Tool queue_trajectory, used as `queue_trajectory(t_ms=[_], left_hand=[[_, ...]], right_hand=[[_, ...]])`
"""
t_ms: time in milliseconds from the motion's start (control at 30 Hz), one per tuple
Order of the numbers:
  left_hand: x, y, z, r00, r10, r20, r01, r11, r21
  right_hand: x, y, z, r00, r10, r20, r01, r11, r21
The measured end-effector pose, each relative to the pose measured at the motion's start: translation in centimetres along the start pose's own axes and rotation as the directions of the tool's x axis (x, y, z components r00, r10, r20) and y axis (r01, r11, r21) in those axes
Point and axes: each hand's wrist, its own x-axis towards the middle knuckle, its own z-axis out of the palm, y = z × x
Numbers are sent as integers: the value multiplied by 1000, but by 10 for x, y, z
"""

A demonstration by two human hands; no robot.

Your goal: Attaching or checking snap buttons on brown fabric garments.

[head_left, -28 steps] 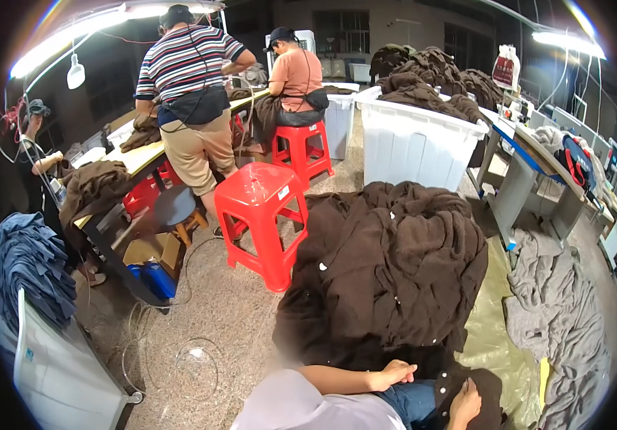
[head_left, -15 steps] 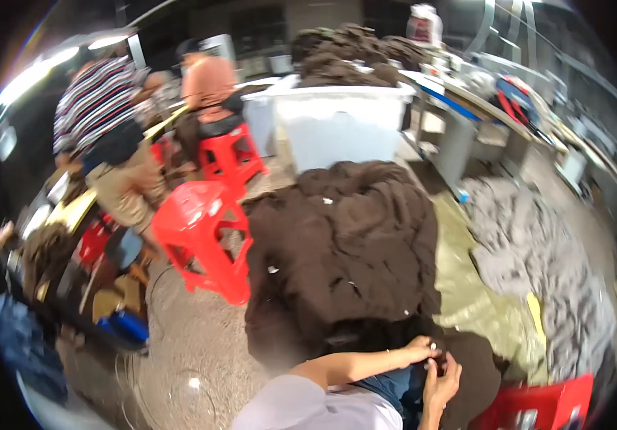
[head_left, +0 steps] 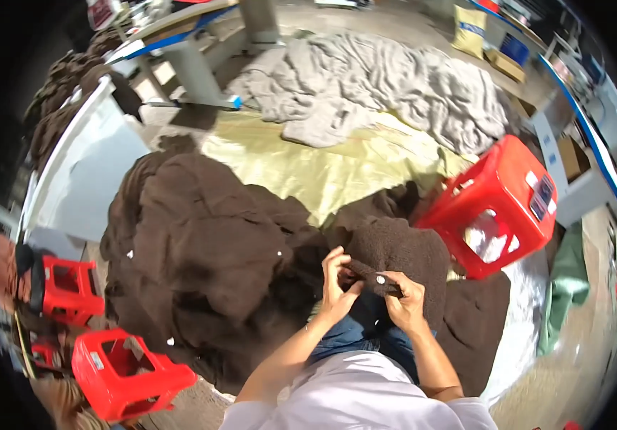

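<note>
A dark brown, fleecy cloth (head_left: pixel 401 247) lies over my lap and knees. Between my hands one edge of it is raised into a narrow fold. My left hand (head_left: pixel 338 288) grips this fold, thumb and fingers bent around it. On the other end, my right hand (head_left: pixel 406 299) pinches the same cloth. Next to my right fingertips a small white spot, perhaps a tag, shows on the fold. To the left spreads a large heap of brown cloth (head_left: pixel 193 222) with several small white bits on it.
A red plastic stool (head_left: pixel 498 208) stands right of my knees with a phone (head_left: pixel 540 198) on it. Ahead lie a yellow sheet (head_left: pixel 272 158) and a grey cloth pile (head_left: pixel 387 86). A white bin (head_left: pixel 86 172), another red stool (head_left: pixel 125 373) and a seated person (head_left: pixel 1 272) are at left.
My view has turned to the right, so the heap and bin now sit at left. Both hands, earlier close together, are now a little apart with the brown cloth fold raised between them.
</note>
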Motion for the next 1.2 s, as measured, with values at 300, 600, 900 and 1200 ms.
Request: queue_trajectory(t_ms=[300, 600, 900, 1200], left_hand=[[88, -102, -9, 978, 158, 139, -210, 765, 608], [168, -76, 79, 935, -294, 199, 328, 930, -165], [142, 135, 277, 131, 242, 961, -709, 700, -80], [59, 205, 541, 155, 63, 986, -794, 601, 87]], right_hand=[[23, -101, -100, 932, -343, -121, 287, 898, -333], [-58, -141, -278, 313, -345, -885, 43, 936, -350], [-258, -228, -526, 35, -395, -918, -462, 808, -365], [-434, -336, -590, -205, -479, -854, -745, 642, -180]])
